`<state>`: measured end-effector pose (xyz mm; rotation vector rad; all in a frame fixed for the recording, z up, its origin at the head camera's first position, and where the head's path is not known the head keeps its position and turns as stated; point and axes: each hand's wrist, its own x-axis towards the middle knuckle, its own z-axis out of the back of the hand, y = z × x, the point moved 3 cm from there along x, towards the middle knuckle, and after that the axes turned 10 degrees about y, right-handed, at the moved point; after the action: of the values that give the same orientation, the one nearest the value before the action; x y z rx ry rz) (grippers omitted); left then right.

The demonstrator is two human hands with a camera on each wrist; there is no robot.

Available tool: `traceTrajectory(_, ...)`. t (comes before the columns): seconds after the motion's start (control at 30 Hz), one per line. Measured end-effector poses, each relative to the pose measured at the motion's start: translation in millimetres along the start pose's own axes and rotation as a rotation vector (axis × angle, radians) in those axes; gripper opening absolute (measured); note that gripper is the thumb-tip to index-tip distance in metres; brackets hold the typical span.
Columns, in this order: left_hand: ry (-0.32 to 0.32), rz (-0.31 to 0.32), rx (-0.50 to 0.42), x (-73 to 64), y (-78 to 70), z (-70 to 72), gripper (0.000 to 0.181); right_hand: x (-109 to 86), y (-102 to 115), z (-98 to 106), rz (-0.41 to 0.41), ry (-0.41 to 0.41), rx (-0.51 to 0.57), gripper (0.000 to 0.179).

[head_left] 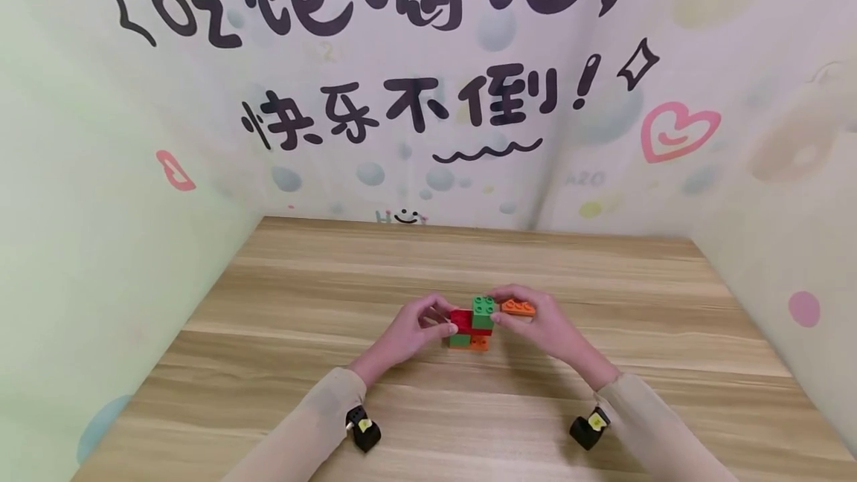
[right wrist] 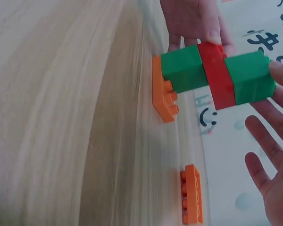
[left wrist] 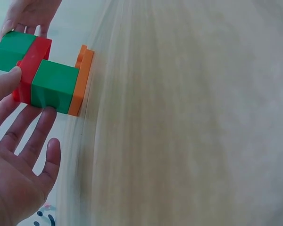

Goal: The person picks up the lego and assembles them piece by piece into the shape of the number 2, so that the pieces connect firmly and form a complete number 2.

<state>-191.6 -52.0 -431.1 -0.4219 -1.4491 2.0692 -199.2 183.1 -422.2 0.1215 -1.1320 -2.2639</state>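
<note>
A small stack of toy building bricks stands on the table in the head view. Its base is a flat orange brick (head_left: 479,344) with a lower green block (left wrist: 55,85) on one end. Above that lies a flat red brick (head_left: 460,320), which carries an upper green block (head_left: 483,312) on its right end. My left hand (head_left: 413,327) grips the red brick's left end, thumb at the front, with the other fingertips behind and near the lower green block. With thumb and fingers my right hand (head_left: 544,322) pinches the upper green block from the right.
A loose orange brick (right wrist: 192,194) with a row of studs lies on the wooden table (head_left: 321,274), just behind my right hand. A printed backdrop (head_left: 375,192) rises at the table's far edge. Black wrist devices (head_left: 364,428) sit at both cuffs.
</note>
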Motion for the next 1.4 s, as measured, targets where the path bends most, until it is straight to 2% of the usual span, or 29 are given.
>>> traceTrajectory(0.13,0.006,0.007,-0.001,-0.2,0.1,0.3,0.025,-0.3,-9,6,0.012,0.003,-0.008,0.045)
traceTrajectory(0.4,0.009,0.01,0.0,-1.1,-1.0,1.2,0.026,-4.7,-25,28,-0.001,-0.067,-0.131,0.047)
traceTrajectory(0.6,0.006,0.013,0.001,-1.4,0.4,0.3,0.025,-9.3,-41,38,-0.037,-0.088,-0.128,0.048)
traceTrajectory(0.9,-0.001,0.018,-0.003,-1.3,1.7,-0.2,0.025,-12.4,-59,42,-0.103,-0.055,-0.155,0.054)
traceTrajectory(1.1,0.0,0.006,-0.001,-1.3,1.4,-0.1,0.024,-14.1,-71,41,-0.16,0.018,-0.194,0.057)
traceTrajectory(1.23,0.005,0.005,0.001,-0.5,2.7,0.4,0.024,-13.9,-78,40,-0.161,0.049,-0.216,0.057)
traceTrajectory(1.4,0.006,0.012,0.017,5.9,21.3,-0.4,0.026,-13.2,-82,40,-0.16,0.065,-0.237,0.058)
